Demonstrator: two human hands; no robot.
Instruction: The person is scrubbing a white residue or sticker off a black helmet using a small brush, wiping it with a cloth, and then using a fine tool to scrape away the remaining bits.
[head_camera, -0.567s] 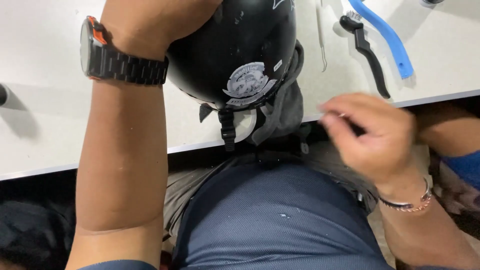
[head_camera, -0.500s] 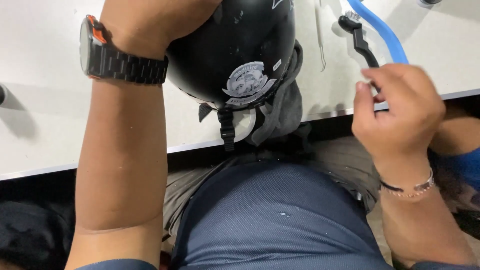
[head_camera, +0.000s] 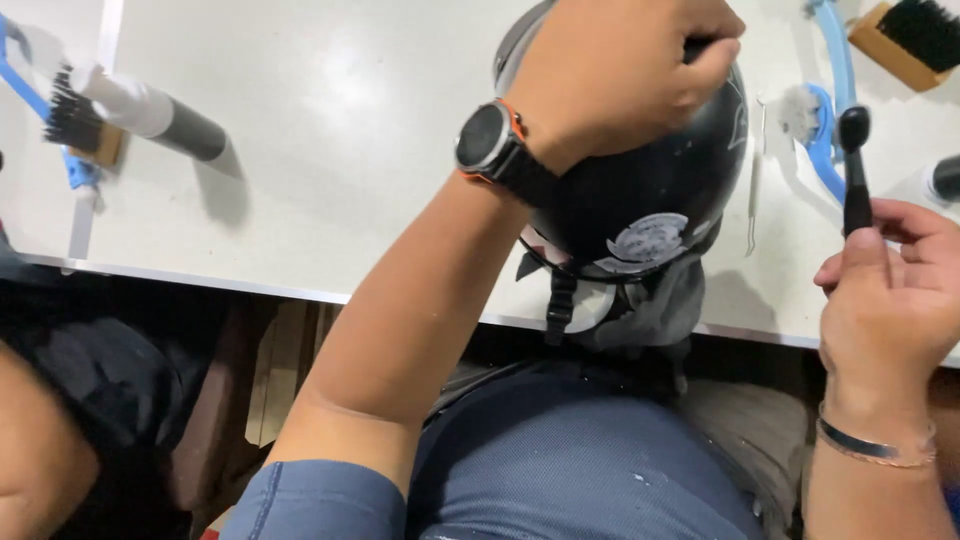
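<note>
Left hand (head_camera: 610, 75) gripping the top of a glossy black helmet (head_camera: 650, 190) on the white table (head_camera: 330, 150), right hand (head_camera: 890, 300) holding up a slim black brush (head_camera: 856, 170)

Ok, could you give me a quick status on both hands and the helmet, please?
Left hand gripping black helmet on white table. Right hand holding black brush. Nothing between.

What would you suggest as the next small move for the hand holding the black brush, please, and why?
Probably carry the brush left to the helmet. The right hand holds it upright, clear of the shell, while the left hand steadies the helmet on the table, so nothing is being brushed yet.
</note>
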